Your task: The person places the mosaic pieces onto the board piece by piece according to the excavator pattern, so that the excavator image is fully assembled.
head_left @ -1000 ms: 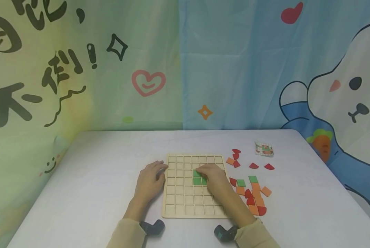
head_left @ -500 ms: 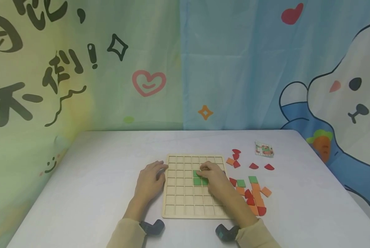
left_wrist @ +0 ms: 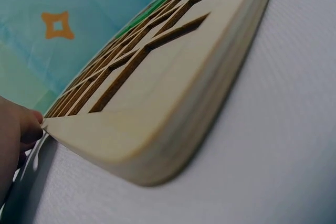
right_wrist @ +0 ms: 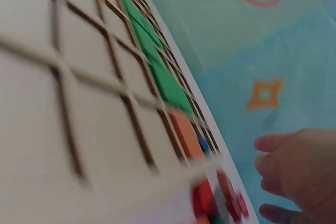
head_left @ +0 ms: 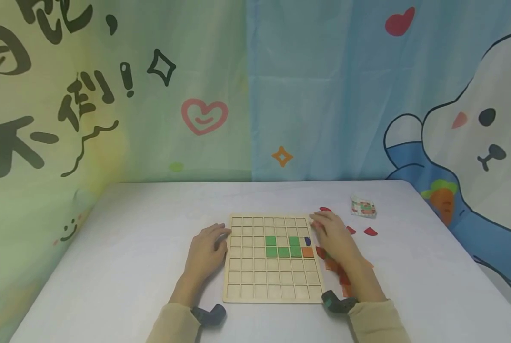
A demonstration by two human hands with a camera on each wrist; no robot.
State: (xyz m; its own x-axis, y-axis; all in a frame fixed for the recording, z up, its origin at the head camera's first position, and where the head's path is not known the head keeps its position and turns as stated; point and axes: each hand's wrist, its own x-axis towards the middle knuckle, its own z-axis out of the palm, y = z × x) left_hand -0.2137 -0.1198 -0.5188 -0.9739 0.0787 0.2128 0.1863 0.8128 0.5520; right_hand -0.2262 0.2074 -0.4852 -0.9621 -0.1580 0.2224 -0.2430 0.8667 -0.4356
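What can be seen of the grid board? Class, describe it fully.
The grid board is pale and wooden-looking, with a thick edge, rounded corners and low ridges forming squarish cells. It lies flat on the white table. Five green squares, one orange square and a dark blue piece occupy cells; many are bare. The left hand touches its left edge; whether the right hand touches it is unclear.

On the backdrop [head_left: 255, 90] before you, dark lettering [head_left: 82, 97] shows what looks like "不" [head_left: 3, 157], a comma [head_left: 111, 24] and an exclamation mark [head_left: 126, 76] — you cannot read the rest.
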